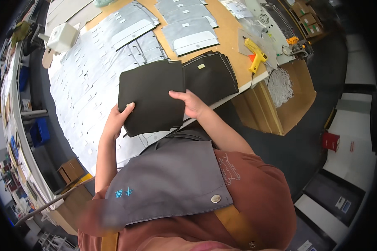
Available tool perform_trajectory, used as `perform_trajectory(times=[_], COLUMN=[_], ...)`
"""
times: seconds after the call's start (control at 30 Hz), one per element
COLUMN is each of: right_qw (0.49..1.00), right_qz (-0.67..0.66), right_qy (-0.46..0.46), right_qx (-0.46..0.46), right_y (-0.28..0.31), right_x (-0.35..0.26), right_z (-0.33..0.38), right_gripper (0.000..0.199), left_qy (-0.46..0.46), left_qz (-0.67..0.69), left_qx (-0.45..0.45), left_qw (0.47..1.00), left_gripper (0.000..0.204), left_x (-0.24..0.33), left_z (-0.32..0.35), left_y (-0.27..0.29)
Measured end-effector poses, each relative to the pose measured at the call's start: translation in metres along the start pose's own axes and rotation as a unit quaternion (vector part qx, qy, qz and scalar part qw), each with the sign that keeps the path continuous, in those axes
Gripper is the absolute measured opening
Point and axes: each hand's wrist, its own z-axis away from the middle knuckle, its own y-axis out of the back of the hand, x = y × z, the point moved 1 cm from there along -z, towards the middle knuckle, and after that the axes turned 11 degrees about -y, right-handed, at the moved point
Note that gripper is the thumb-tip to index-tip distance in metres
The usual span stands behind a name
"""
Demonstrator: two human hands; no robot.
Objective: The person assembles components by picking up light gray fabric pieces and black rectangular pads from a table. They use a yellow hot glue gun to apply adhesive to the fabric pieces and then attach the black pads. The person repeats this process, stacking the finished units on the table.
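A stack of black sheet panels (pixel 155 92) is held in front of me, above the near edge of the table. My left hand (pixel 118 119) grips its left side, thumb on top and fingers hidden beneath. On the opposite side my right hand (pixel 189 102) clasps the edge, its thumb lying across the top face. Just right of the held stack, a pile of black panels (pixel 213 79) with a small pale label rests on the table. Grey panels (pixel 192 35) with white strips lie in overlapping rows farther back.
The table (pixel 234 62) carries white cut sheets (pixel 79 92), a white box-shaped object (pixel 63 37) at the far left and a yellow glue gun (pixel 255 54) at the right. Beside its right edge stands an open cardboard box (pixel 297 96) holding white cord (pixel 279 85). A shelf unit (pixel 29 146) runs along the left.
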Motion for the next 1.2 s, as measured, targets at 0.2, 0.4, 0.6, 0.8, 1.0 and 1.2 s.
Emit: perform_trajectory(times=[0.2,0.4,0.6,0.8,1.0,1.2], right_qw=[0.999,0.998,0.935,0.591,0.515,0.622], right_qz=[0.016,-0.016,0.306,0.802,0.857,0.775], right_qy=[-0.042,0.004,0.095,0.014,-0.024,-0.112], right_qx=[0.008,0.064,0.155,0.083,0.016,0.007], right_y=[0.018,0.050,0.068,0.029,0.024,0.062], right_x=[0.034,0.060,-0.015,-0.122,-0.125,-0.152], right_z=[0.017,0.047,0.098,0.167,0.159,0.150], right_gripper=[0.052,0.052,0.048,0.047,0.031,0.041], left_qy=[-0.039,-0.020,-0.042,-0.209,-0.253,-0.242], left_qz=[-0.037,-0.093,0.014,-0.016,-0.084,-0.164], left_qx=[-0.019,-0.086,-0.197,-0.195,-0.319,-0.319], left_qw=[0.998,0.992,0.979,0.958,0.910,0.902], left_gripper=[0.052,0.052,0.081,0.135,0.113,0.029], left_x=[-0.008,0.004,-0.037,-0.011,0.015,0.024], left_z=[0.006,0.001,-0.009,-0.027,-0.032,-0.028], left_y=[-0.011,-0.048,-0.061,-0.102,-0.179,-0.191])
